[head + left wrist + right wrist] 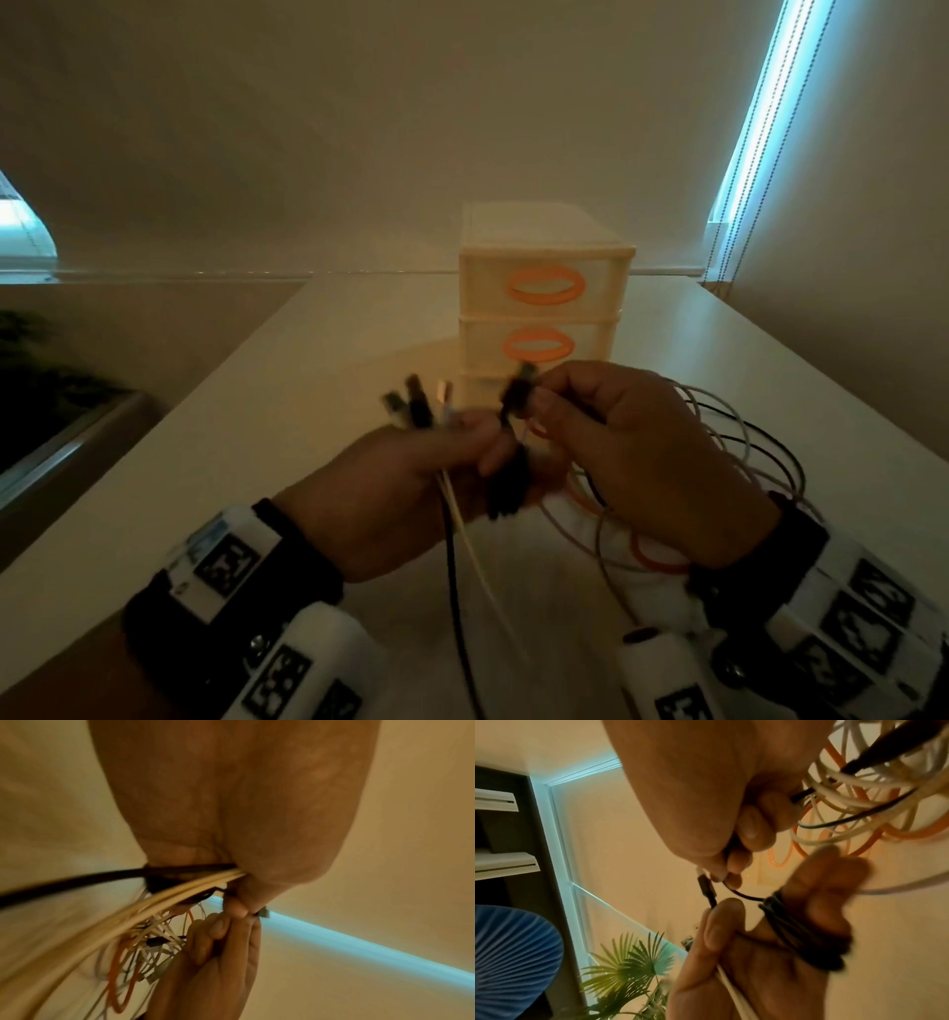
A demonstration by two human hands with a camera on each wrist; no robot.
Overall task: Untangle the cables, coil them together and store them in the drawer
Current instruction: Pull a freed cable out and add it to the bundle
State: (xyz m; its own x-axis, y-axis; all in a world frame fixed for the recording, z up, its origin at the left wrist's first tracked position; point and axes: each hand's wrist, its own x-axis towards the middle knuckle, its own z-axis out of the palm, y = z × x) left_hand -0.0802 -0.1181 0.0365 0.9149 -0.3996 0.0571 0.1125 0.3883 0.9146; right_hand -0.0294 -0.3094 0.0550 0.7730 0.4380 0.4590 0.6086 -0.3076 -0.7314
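Observation:
My left hand (457,452) grips a bundle of cable ends (416,406), whose plugs stick up past its fingers. A thin black cable (798,933) is wound in several turns around the left hand's fingers (821,882). My right hand (544,406) pinches the black plug (706,888) at that cable's end, just above the left hand (770,923). Loose white, black and orange cable loops (744,447) hang under the right hand onto the table. White and black strands (128,902) trail from the left palm (239,902). Behind the hands stands a cream drawer unit (544,308) with orange handles, its visible drawers closed.
The white table (308,411) runs back to a wall. Its left edge drops off beside a dark planter with a plant (31,370). Blind cords (739,154) hang at the far right by a window. The lowest drawer is hidden behind my hands.

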